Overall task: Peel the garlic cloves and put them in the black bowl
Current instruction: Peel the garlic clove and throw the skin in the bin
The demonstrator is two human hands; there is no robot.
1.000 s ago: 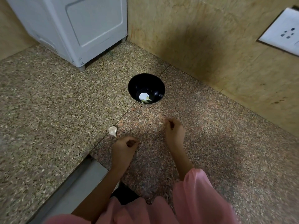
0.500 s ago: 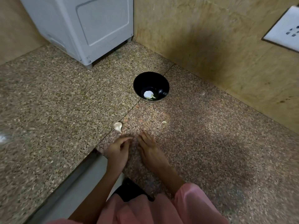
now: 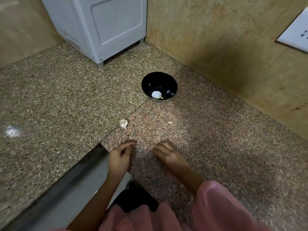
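The black bowl (image 3: 160,78) stands on the speckled stone counter, near the corner of the wall. A white peeled clove (image 3: 156,94) lies in its bottom. An unpeeled garlic clove (image 3: 123,123) lies on the counter, nearer to me and left of the bowl. A small pale scrap (image 3: 170,122) lies to its right. My left hand (image 3: 120,156) hovers just below the unpeeled clove, fingers loosely curled, with nothing visible in it. My right hand (image 3: 166,153) rests low on the counter beside it, fingers bent and blurred, holding nothing that I can see.
A white appliance (image 3: 106,24) stands at the back of the counter. A tan tiled wall (image 3: 225,47) runs along the right, with a white socket plate (image 3: 296,35). A metal edge (image 3: 71,177) borders the counter at the lower left.
My right hand drew back from near the small scrap, lay flat beside my left hand, then shifted right with its fingers bent. My left hand stayed below the unpeeled clove.
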